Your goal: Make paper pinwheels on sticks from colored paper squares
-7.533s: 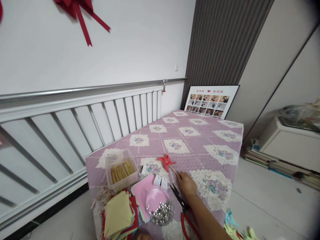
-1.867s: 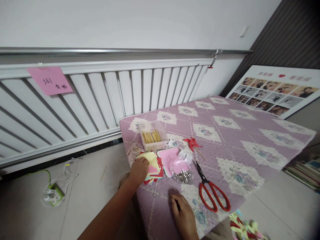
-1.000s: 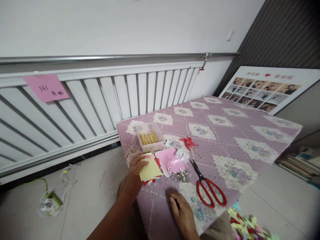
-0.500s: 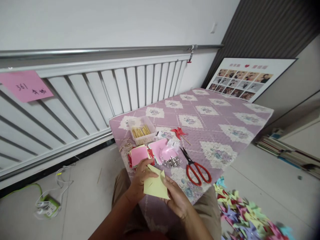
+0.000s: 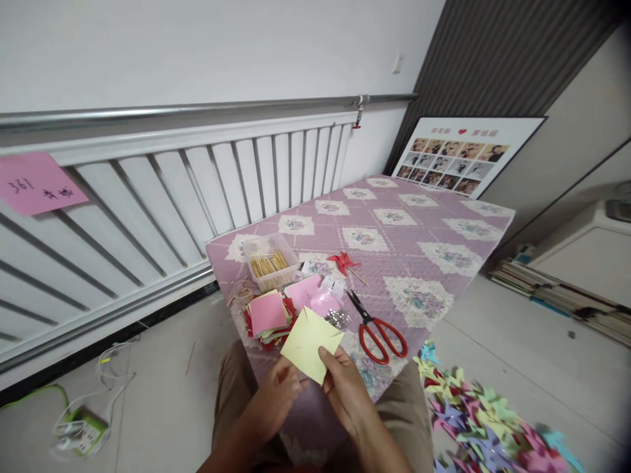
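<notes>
A pale yellow paper square (image 5: 309, 341) with short diagonal slits at its corners is held by my right hand (image 5: 345, 387). The right thumb lies on top of the paper, with the fingers underneath. My left hand (image 5: 276, 397) is just below the square's lower left edge, its fingers curled together; what they hold, if anything, is hidden. Beyond the paper lie a stack of coloured paper squares (image 5: 269, 314), pink on top, and a pile of small metal pins (image 5: 336, 319). Scissors (image 5: 377, 328) with red handles rest to the right.
A clear plastic box (image 5: 271, 261) of thin wooden sticks stands on the flowered tablecloth (image 5: 365, 238). Near it lies a red pinwheel (image 5: 341, 263) on a stick. Many coloured pinwheels (image 5: 493, 420) are heaped on the floor at right. A white radiator (image 5: 221, 184) borders the table.
My left hand has let go of the yellow square's upper left part and dropped below it. The square has turned and now lies flat and open in my right hand. The view has shifted slightly.
</notes>
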`<action>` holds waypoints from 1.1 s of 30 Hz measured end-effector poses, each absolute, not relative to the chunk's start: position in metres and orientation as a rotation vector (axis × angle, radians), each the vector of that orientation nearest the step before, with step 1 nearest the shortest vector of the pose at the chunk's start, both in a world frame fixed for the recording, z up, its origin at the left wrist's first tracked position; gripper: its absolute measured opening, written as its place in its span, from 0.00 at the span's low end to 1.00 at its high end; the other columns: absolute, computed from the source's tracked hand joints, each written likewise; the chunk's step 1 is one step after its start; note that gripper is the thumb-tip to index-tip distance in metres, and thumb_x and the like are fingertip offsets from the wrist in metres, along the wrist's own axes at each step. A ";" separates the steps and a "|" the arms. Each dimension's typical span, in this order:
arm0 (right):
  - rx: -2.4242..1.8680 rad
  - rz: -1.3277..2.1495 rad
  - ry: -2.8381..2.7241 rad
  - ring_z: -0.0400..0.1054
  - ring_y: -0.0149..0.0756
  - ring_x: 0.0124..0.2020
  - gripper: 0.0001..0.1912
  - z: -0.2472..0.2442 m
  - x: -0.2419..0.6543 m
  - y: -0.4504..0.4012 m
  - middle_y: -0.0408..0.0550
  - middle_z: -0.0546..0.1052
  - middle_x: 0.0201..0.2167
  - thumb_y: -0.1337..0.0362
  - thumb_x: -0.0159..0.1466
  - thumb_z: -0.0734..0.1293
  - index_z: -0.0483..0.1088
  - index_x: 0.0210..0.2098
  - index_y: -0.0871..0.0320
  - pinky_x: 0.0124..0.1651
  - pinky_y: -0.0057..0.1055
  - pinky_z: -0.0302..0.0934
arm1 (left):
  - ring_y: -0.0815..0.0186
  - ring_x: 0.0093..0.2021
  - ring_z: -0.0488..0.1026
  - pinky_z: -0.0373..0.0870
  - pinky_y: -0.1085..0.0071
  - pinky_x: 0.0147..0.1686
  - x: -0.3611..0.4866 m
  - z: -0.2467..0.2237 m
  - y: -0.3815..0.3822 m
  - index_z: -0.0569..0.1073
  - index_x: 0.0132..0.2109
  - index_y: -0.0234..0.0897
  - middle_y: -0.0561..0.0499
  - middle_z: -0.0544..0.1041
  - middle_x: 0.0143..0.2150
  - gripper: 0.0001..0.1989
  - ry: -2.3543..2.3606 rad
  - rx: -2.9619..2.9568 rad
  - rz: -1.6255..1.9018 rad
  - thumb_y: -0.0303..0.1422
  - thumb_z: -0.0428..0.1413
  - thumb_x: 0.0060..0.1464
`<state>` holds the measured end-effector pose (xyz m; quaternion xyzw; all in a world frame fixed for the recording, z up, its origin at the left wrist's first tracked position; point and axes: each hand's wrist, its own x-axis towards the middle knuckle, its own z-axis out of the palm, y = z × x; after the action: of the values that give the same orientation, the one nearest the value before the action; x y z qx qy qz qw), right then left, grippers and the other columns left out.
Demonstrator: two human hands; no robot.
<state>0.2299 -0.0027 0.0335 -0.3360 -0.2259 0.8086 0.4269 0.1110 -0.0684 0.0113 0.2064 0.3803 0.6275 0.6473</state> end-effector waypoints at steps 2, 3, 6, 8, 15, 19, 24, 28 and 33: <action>-0.861 2.001 -0.614 0.77 0.45 0.38 0.19 0.031 0.227 -0.006 0.50 0.83 0.38 0.59 0.51 0.77 0.75 0.40 0.58 0.42 0.39 0.69 | 0.56 0.53 0.72 0.68 0.57 0.54 0.117 0.013 -0.066 0.75 0.47 0.42 0.44 0.77 0.52 0.19 0.822 0.411 1.483 0.34 0.64 0.46; -0.874 1.993 -0.650 0.77 0.45 0.38 0.19 0.030 0.226 -0.008 0.50 0.83 0.38 0.58 0.51 0.76 0.75 0.41 0.58 0.41 0.39 0.69 | 0.56 0.52 0.73 0.68 0.58 0.54 0.119 0.014 -0.064 0.76 0.47 0.40 0.44 0.78 0.50 0.17 0.810 0.361 1.513 0.35 0.63 0.47; -0.934 1.927 -0.858 0.75 0.42 0.33 0.18 0.022 0.229 -0.011 0.48 0.82 0.36 0.55 0.54 0.74 0.74 0.41 0.57 0.35 0.35 0.68 | 0.55 0.51 0.74 0.69 0.60 0.54 0.119 0.021 -0.055 0.75 0.47 0.34 0.42 0.80 0.45 0.17 0.774 0.216 1.559 0.35 0.62 0.49; -1.003 1.783 -1.115 0.73 0.38 0.30 0.16 0.014 0.241 -0.004 0.46 0.81 0.32 0.54 0.57 0.71 0.74 0.41 0.57 0.33 0.32 0.66 | 0.56 0.51 0.75 0.70 0.61 0.54 0.115 0.023 -0.052 0.75 0.48 0.33 0.42 0.80 0.45 0.17 0.764 0.157 1.574 0.33 0.61 0.51; -1.391 0.641 -1.865 0.70 0.48 0.41 0.11 -0.015 0.333 0.073 0.55 0.78 0.36 0.59 0.57 0.64 0.74 0.34 0.58 0.48 0.44 0.62 | 0.56 0.48 0.77 0.77 0.63 0.45 0.096 0.025 -0.058 0.74 0.45 0.34 0.44 0.80 0.46 0.13 0.876 0.006 1.625 0.26 0.59 0.50; -1.458 0.489 -1.982 0.69 0.50 0.43 0.14 -0.033 0.362 0.103 0.56 0.77 0.38 0.58 0.54 0.66 0.77 0.36 0.58 0.51 0.45 0.60 | 0.57 0.48 0.77 0.77 0.67 0.44 0.090 0.031 -0.054 0.73 0.45 0.33 0.43 0.80 0.46 0.13 0.909 -0.027 1.663 0.25 0.58 0.50; -1.507 0.377 -2.069 0.69 0.52 0.43 0.17 -0.056 0.363 0.113 0.58 0.77 0.38 0.58 0.56 0.62 0.78 0.38 0.59 0.50 0.46 0.59 | 0.57 0.52 0.75 0.75 0.66 0.47 0.084 0.046 -0.048 0.72 0.50 0.33 0.42 0.79 0.49 0.16 0.850 0.006 1.679 0.27 0.56 0.53; -1.541 0.351 -2.092 0.69 0.52 0.37 0.16 -0.061 0.363 0.119 0.58 0.76 0.31 0.56 0.54 0.62 0.78 0.29 0.58 0.47 0.46 0.61 | 0.56 0.54 0.73 0.74 0.64 0.50 0.077 0.051 -0.045 0.72 0.52 0.36 0.44 0.78 0.51 0.17 0.845 0.090 1.690 0.30 0.54 0.55; -1.620 0.406 -2.038 0.71 0.51 0.32 0.16 -0.052 0.375 0.111 0.56 0.77 0.26 0.50 0.52 0.63 0.75 0.23 0.56 0.38 0.43 0.65 | 0.55 0.55 0.72 0.74 0.63 0.50 0.070 0.052 -0.046 0.72 0.52 0.35 0.45 0.79 0.50 0.17 0.859 0.124 1.720 0.30 0.54 0.55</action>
<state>0.3754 0.1108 -0.0522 -0.5953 -0.7488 0.1490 0.2505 0.0695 -0.0456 0.0520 0.0526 0.3663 0.7330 0.5707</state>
